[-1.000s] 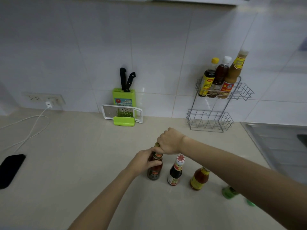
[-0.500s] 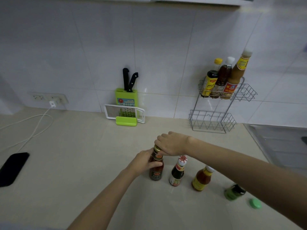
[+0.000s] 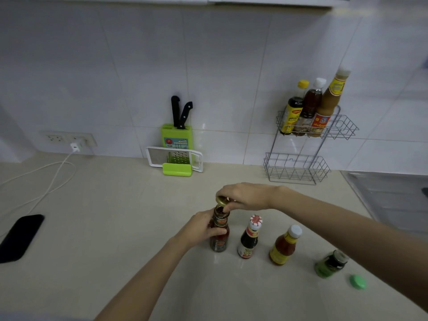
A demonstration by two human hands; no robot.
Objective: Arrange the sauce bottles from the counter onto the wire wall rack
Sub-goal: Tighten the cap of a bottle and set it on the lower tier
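Note:
My left hand [image 3: 202, 228] grips the body of a dark red sauce bottle [image 3: 218, 237] standing on the counter. My right hand [image 3: 245, 196] pinches its gold cap [image 3: 221, 201], tilted just above the open neck. To its right stand a dark bottle with a red-and-white cap [image 3: 249, 242], an orange sauce bottle with a white cap [image 3: 283, 247] and an uncapped green bottle [image 3: 330, 264], with a loose green cap [image 3: 357, 281] beside it. The wire wall rack [image 3: 342, 129] holds three bottles [image 3: 310, 112] on its top shelf; the lower shelf [image 3: 296, 167] holds nothing.
A green knife block [image 3: 177, 136] with two knives and a grater [image 3: 174, 157] stand against the tiled wall. A white charger cable [image 3: 46, 177] runs from the socket over the counter to the left. A black phone [image 3: 19, 237] lies at the left edge. A steel sink [image 3: 391, 198] is at right.
My right hand has lifted the gold cap off the neck of the dark red bottle; before, it covered the top. The left hand keeps its grip on the bottle.

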